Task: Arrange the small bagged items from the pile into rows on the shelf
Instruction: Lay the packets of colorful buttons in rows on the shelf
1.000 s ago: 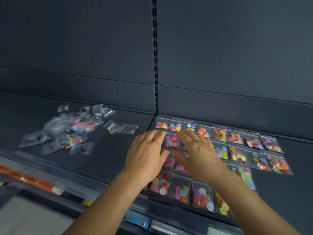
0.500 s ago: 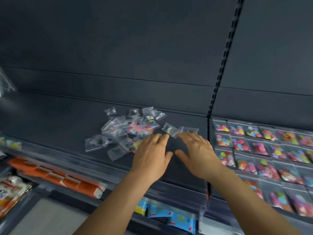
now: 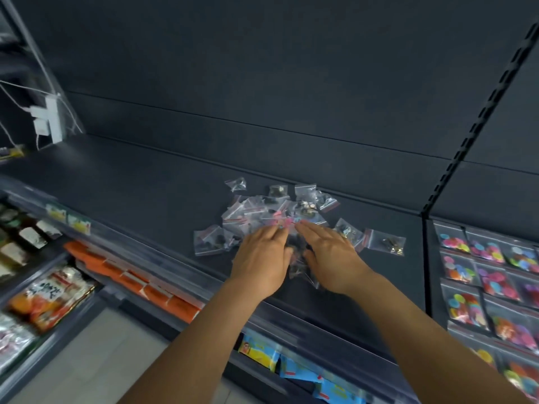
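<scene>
A loose pile of small clear zip bags (image 3: 262, 212) lies on the dark shelf (image 3: 140, 182), some holding coloured discs, some dark bits. My left hand (image 3: 262, 255) and my right hand (image 3: 328, 252) lie side by side, palms down, on the near edge of the pile, fingers stretched out over the bags. I cannot make out any bag being pinched. At the right, rows of bags of coloured discs (image 3: 493, 281) lie flat on the neighbouring shelf section.
A single bag (image 3: 385, 242) lies apart to the right of the pile. A slotted upright (image 3: 455, 158) divides the two shelf sections. Lower shelves hold orange packs (image 3: 131, 281), snack bags (image 3: 52, 298) and blue packets (image 3: 291, 365). A white power strip (image 3: 48, 118) hangs at far left.
Both hands have moved left from the arranged rows across the bare shelf onto the loose pile. The view has swung left with them, so the rows now sit at the right edge.
</scene>
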A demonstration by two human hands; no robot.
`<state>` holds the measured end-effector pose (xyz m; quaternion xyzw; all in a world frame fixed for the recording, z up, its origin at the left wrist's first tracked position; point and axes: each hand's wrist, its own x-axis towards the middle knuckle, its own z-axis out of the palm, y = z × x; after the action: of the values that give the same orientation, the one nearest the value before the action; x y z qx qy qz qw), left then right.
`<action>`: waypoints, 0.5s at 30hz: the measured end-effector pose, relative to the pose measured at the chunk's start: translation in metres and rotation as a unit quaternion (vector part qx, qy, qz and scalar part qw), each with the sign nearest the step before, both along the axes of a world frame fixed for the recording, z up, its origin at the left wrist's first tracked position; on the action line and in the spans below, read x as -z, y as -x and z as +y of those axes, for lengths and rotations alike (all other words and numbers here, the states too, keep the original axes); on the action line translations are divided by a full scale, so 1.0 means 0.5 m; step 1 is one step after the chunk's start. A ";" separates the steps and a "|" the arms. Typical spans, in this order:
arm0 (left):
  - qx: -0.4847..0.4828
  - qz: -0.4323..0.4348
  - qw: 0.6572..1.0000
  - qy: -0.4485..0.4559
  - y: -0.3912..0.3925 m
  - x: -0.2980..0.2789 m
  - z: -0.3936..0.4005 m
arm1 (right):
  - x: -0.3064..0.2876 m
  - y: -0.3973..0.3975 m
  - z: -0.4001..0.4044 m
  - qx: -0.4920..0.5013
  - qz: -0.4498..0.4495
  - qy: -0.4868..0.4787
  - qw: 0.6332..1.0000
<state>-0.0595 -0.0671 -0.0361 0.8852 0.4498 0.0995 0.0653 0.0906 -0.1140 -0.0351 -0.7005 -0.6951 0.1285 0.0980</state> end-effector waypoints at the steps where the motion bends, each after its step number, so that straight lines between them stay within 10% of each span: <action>1: 0.005 0.007 1.000 0.000 -0.003 -0.002 0.010 | 0.004 0.000 0.010 -0.014 -0.014 0.013 1.000; 15: 0.069 0.026 0.996 0.042 -0.028 0.010 0.044 | -0.003 -0.080 0.016 0.057 -0.018 -0.083 0.995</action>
<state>-0.0453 -0.0452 -0.0408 0.9127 0.3934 0.0529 0.0970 0.1307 -0.1061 -0.0337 -0.7304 -0.6642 0.0523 0.1506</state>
